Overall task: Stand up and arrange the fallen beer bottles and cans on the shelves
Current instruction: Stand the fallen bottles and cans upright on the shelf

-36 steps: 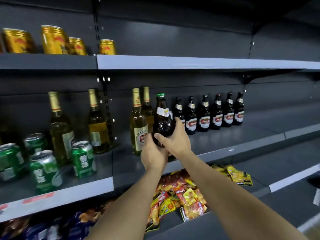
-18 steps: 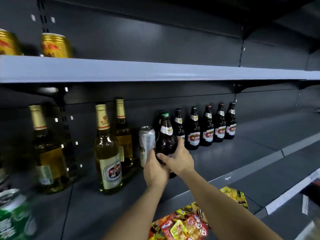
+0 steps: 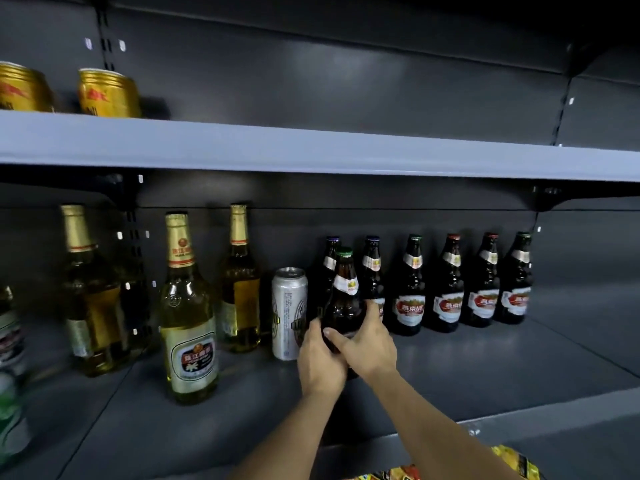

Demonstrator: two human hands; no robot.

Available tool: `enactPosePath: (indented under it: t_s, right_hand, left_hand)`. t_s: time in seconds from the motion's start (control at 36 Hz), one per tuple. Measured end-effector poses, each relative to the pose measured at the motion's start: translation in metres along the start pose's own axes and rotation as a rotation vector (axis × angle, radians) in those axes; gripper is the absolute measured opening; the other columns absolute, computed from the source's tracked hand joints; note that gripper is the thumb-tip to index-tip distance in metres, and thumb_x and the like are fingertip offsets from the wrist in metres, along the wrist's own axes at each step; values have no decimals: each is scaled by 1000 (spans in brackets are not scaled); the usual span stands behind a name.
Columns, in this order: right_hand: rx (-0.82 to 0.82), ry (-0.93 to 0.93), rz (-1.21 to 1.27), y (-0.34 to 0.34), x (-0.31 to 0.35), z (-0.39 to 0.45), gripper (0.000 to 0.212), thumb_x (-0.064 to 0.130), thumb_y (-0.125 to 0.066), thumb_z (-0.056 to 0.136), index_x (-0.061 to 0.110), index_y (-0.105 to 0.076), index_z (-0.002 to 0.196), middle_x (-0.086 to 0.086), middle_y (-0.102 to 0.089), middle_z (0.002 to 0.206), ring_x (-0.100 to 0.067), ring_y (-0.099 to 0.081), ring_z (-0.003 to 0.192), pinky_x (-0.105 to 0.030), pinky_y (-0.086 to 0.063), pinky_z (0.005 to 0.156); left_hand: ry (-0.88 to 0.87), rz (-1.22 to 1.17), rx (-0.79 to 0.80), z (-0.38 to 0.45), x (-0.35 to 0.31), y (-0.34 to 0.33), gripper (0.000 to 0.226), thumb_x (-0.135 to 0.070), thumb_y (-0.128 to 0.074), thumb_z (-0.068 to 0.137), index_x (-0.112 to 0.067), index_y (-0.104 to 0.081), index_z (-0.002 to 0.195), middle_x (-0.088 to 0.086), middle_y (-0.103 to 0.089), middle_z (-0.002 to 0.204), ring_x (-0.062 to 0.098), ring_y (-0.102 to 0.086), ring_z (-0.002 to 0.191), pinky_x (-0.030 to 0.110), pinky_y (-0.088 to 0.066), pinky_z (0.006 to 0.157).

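Red oval labels reading "燕京啤酒" are facing out from four dark bottles (image 3: 410, 285) lined up along the back of the middle shelf (image 3: 485, 362), toward its right end. Near the shelf's front edge at left, a pale gold bottle (image 3: 188, 317) is showing a red label with "珠江啤酒", its neck foil carrying small lettering too fine to read. A silver can (image 3: 289, 313) standing beside it is bearing print that is staying illegible. On the upper shelf (image 3: 311, 147), at its left end, a gold can (image 3: 108, 93) is displaying a red bull emblem and partial letters "ull".
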State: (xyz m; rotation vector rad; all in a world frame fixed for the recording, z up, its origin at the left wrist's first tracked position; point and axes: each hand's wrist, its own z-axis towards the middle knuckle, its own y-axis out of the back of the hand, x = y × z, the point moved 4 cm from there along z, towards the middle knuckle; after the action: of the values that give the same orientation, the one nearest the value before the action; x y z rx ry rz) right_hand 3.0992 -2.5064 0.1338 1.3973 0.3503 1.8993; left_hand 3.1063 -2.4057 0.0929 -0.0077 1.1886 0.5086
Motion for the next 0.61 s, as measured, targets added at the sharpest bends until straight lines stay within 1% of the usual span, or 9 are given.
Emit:
enactPosePath:
  t_s: [0.11,0.22,0.31,0.36,0.42,0.47,0.5,0.53,0.61]
  right_hand:
    - [11,-12,48,-10,-14,5,74,51,-74,74,24,-35,130,9,-65,100,-16,-61,105,-31,-45,77]
    - [7,-30,111,-18,-24,9,81,53,-75,72,27,-32,135,7,-65,107,-16,-60,107,-31,-43,74]
    - [8,-6,137,-24,-28,8,85,55,-73,71,30,-27,138,6,-64,114,-17,-59,111,-36,-49,80]
    - [-17,14,137,-25,-29,5,88,55,-72,73,25,-27,143,2,-59,125,-21,-55,118,-39,-48,86]
    - [-192,82,42,-17,-23,-3,88,61,-65,74,16,-34,143,-7,-54,132,-28,-48,124,-45,-42,96]
    - [-462,164,-17,-10,-8,-17,80,62,-50,76,11,-43,137,-12,-52,135,-31,-43,126,-47,-31,102]
    - [-556,213,10,-6,2,-23,74,57,-47,78,11,-45,134,-12,-52,135,-30,-42,126,-46,-26,102]
    - [-596,279,48,-7,15,-30,67,52,-47,80,11,-46,133,-12,-52,134,-28,-41,126,-44,-23,103]
    - [-547,480,101,-28,57,-53,54,39,-45,84,11,-48,129,-9,-54,130,-24,-41,122,-40,-23,102]
  left_hand:
    - [20,36,-35,-3,5,-5,33,-28,-71,83,-23,-56,111,-10,-65,103,9,-61,94,20,-45,76]
    - [17,71,-27,-1,7,-6,30,-25,-67,84,-24,-55,112,-9,-65,106,11,-61,97,25,-48,81]
    - [12,89,12,0,9,-6,36,-23,-64,86,-23,-52,120,-7,-63,111,13,-61,102,30,-51,87]
    - [-17,112,65,-3,11,-4,46,-25,-65,86,-24,-48,129,-7,-60,121,13,-60,110,32,-50,91]
    - [-35,155,125,-7,16,1,63,-27,-68,85,-26,-38,141,-9,-50,135,11,-52,122,32,-47,97]
    - [-50,215,123,-12,23,15,75,-26,-69,85,-24,-29,148,-6,-41,144,13,-45,131,36,-44,102]
    - [-74,240,73,-14,22,23,73,-24,-69,85,-24,-31,147,-5,-42,142,16,-47,129,39,-47,99]
    - [-106,262,-13,-17,20,36,68,-21,-69,83,-25,-36,143,-4,-47,136,18,-51,123,40,-49,93]
    - [-172,317,-334,-25,8,84,52,-9,-69,82,-18,-49,130,3,-54,120,21,-54,109,38,-50,83]
